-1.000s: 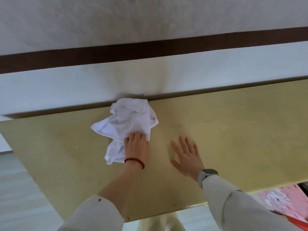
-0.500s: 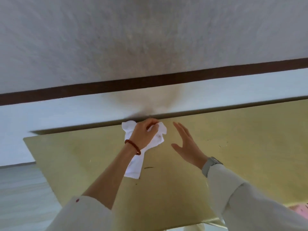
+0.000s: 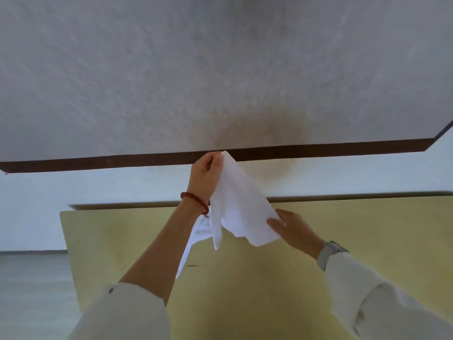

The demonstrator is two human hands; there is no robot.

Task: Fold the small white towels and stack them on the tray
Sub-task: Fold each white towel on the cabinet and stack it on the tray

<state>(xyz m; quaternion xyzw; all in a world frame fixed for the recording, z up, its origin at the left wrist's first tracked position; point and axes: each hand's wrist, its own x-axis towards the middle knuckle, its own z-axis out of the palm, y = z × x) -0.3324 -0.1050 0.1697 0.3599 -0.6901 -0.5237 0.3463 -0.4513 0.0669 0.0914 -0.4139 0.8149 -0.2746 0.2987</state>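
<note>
A small white towel (image 3: 239, 204) hangs crumpled in the air above the yellow table (image 3: 269, 278). My left hand (image 3: 206, 176), with a red bead bracelet at the wrist, pinches its top corner high up in front of the wall. My right hand (image 3: 291, 228), a watch on its wrist, grips the towel's lower right edge just above the table. One loose end of the towel droops behind my left forearm toward the tabletop. No tray is in view.
A white wall (image 3: 220, 69) with a dark brown stripe (image 3: 98, 163) stands right behind the table's far edge. The table's left edge (image 3: 67, 241) drops to a grey floor (image 3: 31, 290).
My left hand has lifted the towel off the table and raised it high. My right hand has moved in and taken hold of its lower edge. The view has tilted upward.
</note>
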